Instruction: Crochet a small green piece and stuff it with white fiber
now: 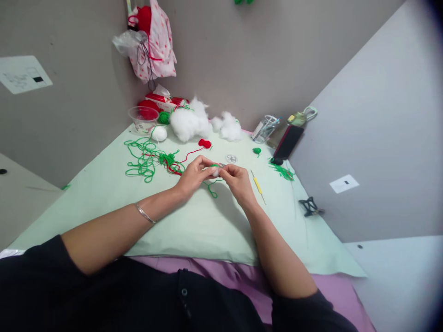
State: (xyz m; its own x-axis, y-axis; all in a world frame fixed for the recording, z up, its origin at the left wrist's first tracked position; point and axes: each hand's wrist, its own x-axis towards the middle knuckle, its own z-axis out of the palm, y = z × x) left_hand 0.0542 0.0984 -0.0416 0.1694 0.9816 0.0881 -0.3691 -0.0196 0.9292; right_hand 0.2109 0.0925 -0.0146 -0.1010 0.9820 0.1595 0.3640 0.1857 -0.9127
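Observation:
Over the middle of the table, my left hand [196, 176] pinches a small green and white crochet piece [215, 171], with white showing on its near side. My right hand [238, 182] meets it from the right, fingers closed around a slim grey metal tool [222, 164] whose kind I cannot make out. Most of the piece is hidden by fingers. A loose green yarn tail [212, 191] hangs below it onto the cloth. To the left lies a tangle of green yarn [145, 159]; beyond my hands is a small red crochet piece [205, 143] with a trailing red strand.
White stuffing [190, 121] is heaped at the back beside a clear tub [143, 121] and a white yarn ball [159, 134]. A yellow-handled crochet hook [257, 184] lies right. Further right are a clear cup [265, 130], a phone [289, 142] and green yarn scraps [284, 172].

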